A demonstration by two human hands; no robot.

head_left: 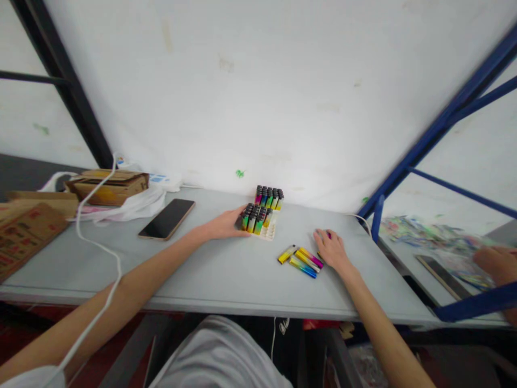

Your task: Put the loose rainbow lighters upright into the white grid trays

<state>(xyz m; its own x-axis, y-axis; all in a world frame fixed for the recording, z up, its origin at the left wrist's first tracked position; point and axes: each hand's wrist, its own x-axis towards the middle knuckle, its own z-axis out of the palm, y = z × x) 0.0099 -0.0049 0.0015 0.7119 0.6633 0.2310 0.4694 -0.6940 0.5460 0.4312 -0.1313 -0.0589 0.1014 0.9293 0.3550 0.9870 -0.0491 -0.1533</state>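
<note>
My left hand point(228, 224) grips the left side of a white lighter tray point(267, 234), thumb at the front and fingers behind. Upright lighters point(256, 218) with black tops and multicoloured bodies fill the tray's left part, while slots at its front right hold none. Behind it stands another block of upright lighters point(270, 197). My right hand point(332, 249) rests on the table with curled fingers, a purple bit of a lighter point(329, 235) showing at them; most of it is hidden. Just left of that hand, several loose lighters point(304, 261) in yellow, purple and blue lie flat.
A phone point(167, 219) lies left on the grey table point(226, 275). Cardboard boxes point(109, 186) and plastic bags are at the far left. A white cable point(117, 258) hangs across my left forearm. Blue frame bars point(428, 134) stand right; beyond them is another person's hand point(496, 263).
</note>
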